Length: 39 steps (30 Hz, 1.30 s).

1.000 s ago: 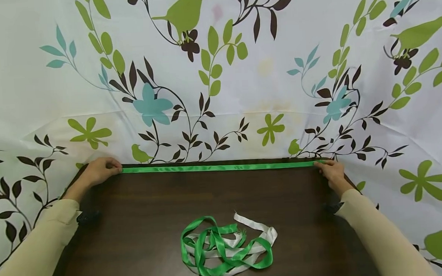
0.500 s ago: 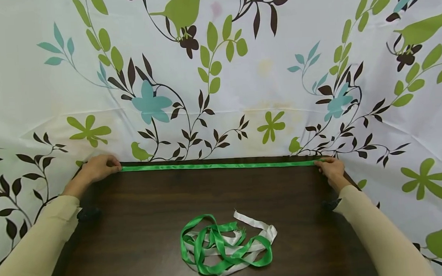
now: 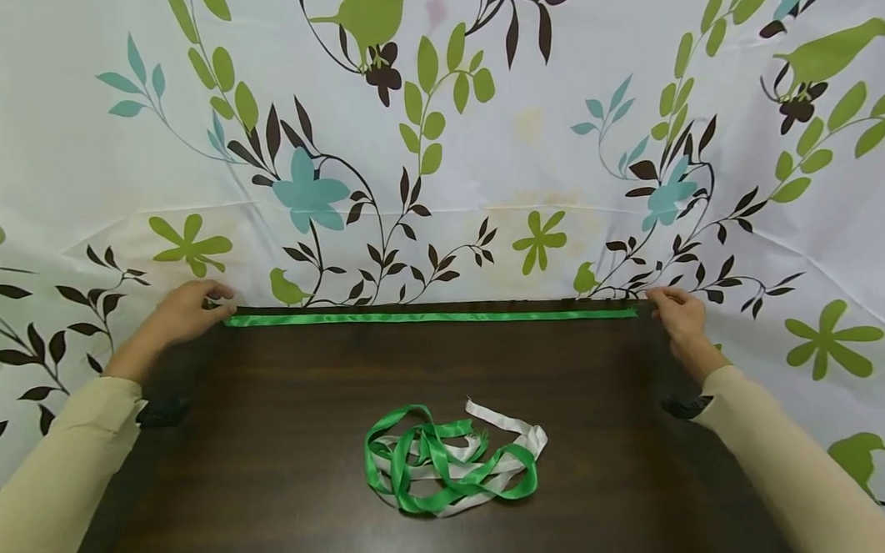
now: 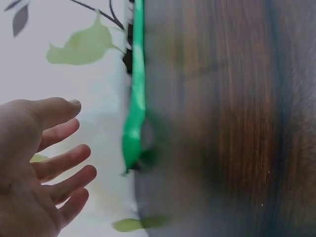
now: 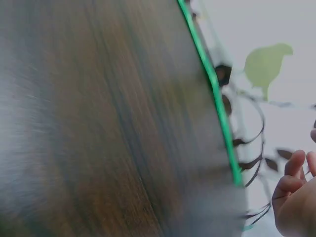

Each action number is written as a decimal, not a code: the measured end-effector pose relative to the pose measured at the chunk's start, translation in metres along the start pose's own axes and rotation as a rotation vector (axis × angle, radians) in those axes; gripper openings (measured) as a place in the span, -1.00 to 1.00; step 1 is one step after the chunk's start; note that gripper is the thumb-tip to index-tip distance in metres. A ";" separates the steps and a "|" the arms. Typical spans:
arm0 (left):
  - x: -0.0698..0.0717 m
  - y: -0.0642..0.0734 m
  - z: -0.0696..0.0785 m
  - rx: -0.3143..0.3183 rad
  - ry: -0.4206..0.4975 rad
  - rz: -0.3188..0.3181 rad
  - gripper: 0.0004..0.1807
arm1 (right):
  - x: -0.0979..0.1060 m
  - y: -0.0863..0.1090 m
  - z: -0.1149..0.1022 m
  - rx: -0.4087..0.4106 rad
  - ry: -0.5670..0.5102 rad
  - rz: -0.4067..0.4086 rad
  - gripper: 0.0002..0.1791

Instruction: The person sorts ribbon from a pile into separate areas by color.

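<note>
A green satin ribbon (image 3: 430,316) lies stretched out flat along the far edge of the dark wooden table (image 3: 291,401). Beside its left end is my left hand (image 3: 187,311); the left wrist view shows that hand (image 4: 44,163) with fingers spread, apart from the ribbon's tip (image 4: 131,148). Just past the right end hovers my right hand (image 3: 681,321), holding nothing. In the right wrist view its fingers are loosely bent and partly cut off by the frame, away from the ribbon (image 5: 222,113). Nearer me, tangled green ribbon (image 3: 400,471) and white ribbon (image 3: 504,419) lie in a loose heap.
A white cloth (image 3: 441,251) printed with birds, leaves and flowers hangs behind the table and along both sides. Dark wrist straps show at the left cuff (image 3: 162,411) and right cuff (image 3: 684,407).
Both hands held the ends of the stretched ribbon earlier; now they have let go and moved slightly outward. The ribbon stays by the far edge. The heap is undisturbed, and the head view has shifted slightly.
</note>
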State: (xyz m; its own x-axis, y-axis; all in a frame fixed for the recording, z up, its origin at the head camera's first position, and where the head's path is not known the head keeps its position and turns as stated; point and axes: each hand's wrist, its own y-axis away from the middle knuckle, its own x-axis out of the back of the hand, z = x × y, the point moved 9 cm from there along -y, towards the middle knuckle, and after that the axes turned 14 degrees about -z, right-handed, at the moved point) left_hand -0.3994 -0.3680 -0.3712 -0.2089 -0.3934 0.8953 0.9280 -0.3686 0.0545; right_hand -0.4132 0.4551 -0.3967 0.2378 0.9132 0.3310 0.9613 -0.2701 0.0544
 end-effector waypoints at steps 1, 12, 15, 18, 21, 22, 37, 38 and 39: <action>0.002 0.003 0.006 -0.013 -0.002 0.001 -0.62 | -0.002 0.005 -0.007 0.020 0.002 -0.022 -0.73; -0.005 0.036 0.081 -0.117 0.060 0.036 -0.66 | -0.060 0.083 -0.077 0.326 0.031 -0.277 -0.57; -0.017 0.044 0.102 -0.137 0.051 0.033 -0.67 | -0.081 0.105 -0.089 0.368 0.074 -0.353 -0.52; -0.036 0.045 0.125 -0.163 0.082 0.005 -0.68 | -0.102 0.125 -0.099 0.422 0.124 -0.422 -0.59; -0.057 0.042 0.150 -0.207 0.124 -0.027 -0.70 | -0.122 0.143 -0.107 0.480 0.167 -0.494 -0.67; -0.064 0.040 0.159 -0.222 0.131 -0.043 -0.71 | -0.129 0.148 -0.108 0.492 0.164 -0.520 -0.69; -0.151 0.021 0.232 -0.389 0.124 -0.250 -0.72 | -0.219 0.193 -0.107 0.534 0.172 -0.749 -0.80; -0.155 0.020 0.235 -0.394 0.121 -0.261 -0.73 | -0.224 0.195 -0.106 0.533 0.187 -0.755 -0.79; -0.159 0.019 0.237 -0.403 0.120 -0.273 -0.73 | -0.229 0.197 -0.105 0.530 0.205 -0.758 -0.78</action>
State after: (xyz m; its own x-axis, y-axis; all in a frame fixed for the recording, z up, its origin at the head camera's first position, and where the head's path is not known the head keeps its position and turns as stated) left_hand -0.2757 -0.1125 -0.4077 -0.4838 -0.3223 0.8137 0.6461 -0.7587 0.0837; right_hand -0.2929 0.1612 -0.3629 -0.4569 0.7031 0.5448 0.7995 0.5931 -0.0949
